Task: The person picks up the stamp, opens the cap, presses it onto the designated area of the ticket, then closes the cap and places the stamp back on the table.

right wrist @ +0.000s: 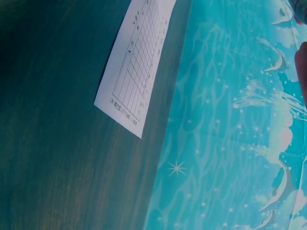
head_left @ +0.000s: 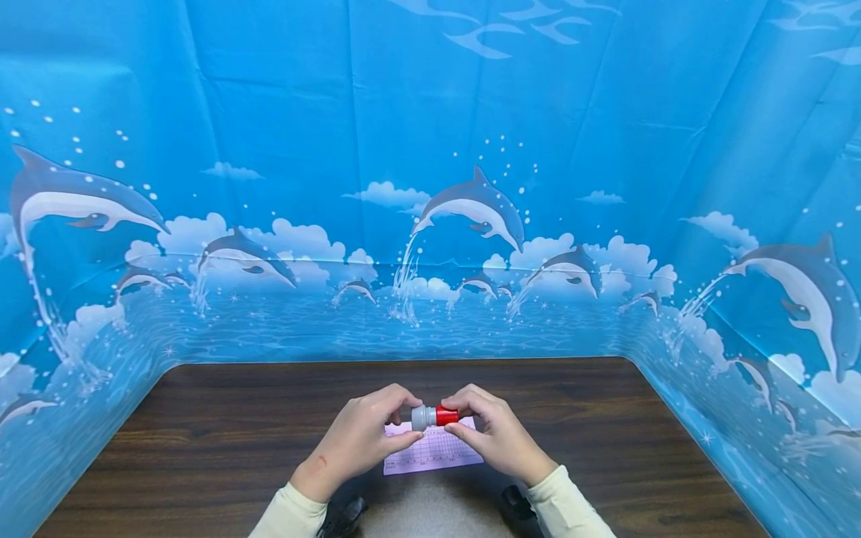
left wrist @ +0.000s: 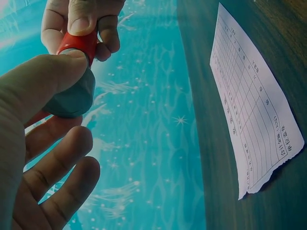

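Over the pink printed form [head_left: 433, 452] both hands hold a small red-and-grey cylinder that looks like a round stamp, lying sideways in the head view. My left hand [head_left: 366, 430] pinches its grey end [head_left: 420, 418] between thumb and forefinger. From the other side, my right hand [head_left: 501, 433] pinches the red end [head_left: 447, 415]. In the left wrist view the left thumb lies across the grey part [left wrist: 72, 98], its other fingers spread apart, with the red part [left wrist: 79, 44] above. Only a finger edge [right wrist: 302, 67] of the right hand shows in the right wrist view.
The form lies on a dark wood-grain table [head_left: 235, 441], with a torn edge visible in the left wrist view. A blue dolphin-print curtain [head_left: 303, 149] surrounds the table's back and sides. Black wrist devices [head_left: 343, 515] sit by the cream sleeves [head_left: 568, 504].
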`<state>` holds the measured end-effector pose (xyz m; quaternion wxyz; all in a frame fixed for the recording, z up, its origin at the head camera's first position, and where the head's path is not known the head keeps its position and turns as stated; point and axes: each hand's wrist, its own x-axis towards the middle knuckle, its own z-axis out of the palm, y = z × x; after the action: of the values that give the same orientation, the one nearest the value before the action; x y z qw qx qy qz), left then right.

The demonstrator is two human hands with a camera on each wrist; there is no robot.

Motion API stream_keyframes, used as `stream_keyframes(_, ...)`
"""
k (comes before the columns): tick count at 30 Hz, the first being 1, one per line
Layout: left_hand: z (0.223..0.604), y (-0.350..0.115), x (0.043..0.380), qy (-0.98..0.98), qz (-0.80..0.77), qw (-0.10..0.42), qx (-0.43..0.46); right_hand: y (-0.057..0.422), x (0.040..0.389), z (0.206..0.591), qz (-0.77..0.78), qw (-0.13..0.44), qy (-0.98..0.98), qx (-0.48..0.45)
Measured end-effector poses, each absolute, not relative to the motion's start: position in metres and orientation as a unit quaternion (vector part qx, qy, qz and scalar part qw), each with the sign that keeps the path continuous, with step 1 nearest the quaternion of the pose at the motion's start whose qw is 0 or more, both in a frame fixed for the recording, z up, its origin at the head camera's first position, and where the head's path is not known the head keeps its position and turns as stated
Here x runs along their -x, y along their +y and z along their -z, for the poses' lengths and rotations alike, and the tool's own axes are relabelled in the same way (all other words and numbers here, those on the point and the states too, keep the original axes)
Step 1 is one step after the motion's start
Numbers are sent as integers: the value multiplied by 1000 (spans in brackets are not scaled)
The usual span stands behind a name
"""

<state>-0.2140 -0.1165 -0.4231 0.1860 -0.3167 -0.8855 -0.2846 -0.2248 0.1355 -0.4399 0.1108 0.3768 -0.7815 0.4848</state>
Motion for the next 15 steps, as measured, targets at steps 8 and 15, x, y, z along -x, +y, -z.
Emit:
stream_keyframes(8, 423, -116, 214, -880, 285, 199, 325, 135, 222, 437, -485, 117, -782, -373)
stream_keyframes(15, 423, -116, 213, -879, 285, 200, 326, 136, 224, 438, -484, 127, -780, -375)
